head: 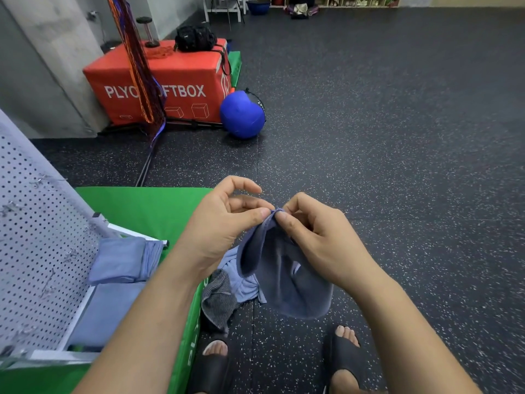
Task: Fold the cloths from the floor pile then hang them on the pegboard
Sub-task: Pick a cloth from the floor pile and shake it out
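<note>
We pinch the blue cloth [287, 282] by its top edge with our left hand [224, 226] and right hand [315, 240], above the floor pile [227, 291]; so thin a pinch may let a corner slip and skew the fold.

The head view comes from a single wide-angle camera worn at the person's head height. It faces forward and tilts steeply downward.

- **Nearest field:** the left hand [224, 220] and right hand [315, 231] sit closest to the lens, at lower centre. They pinch a blue cloth [284, 274] between them. Both forearms enter from the bottom edge.
- **Bottom edge:** the feet in dark sandals [343, 354] appear directly below the hands.
- **Left edge:** the pegboard [42, 237] stands close by.
- **Middle and right:** the speckled floor [397, 137] fills the field.
- **Top:** the red box [181, 81] and the shelving [341, 0] lie well away.
</note>
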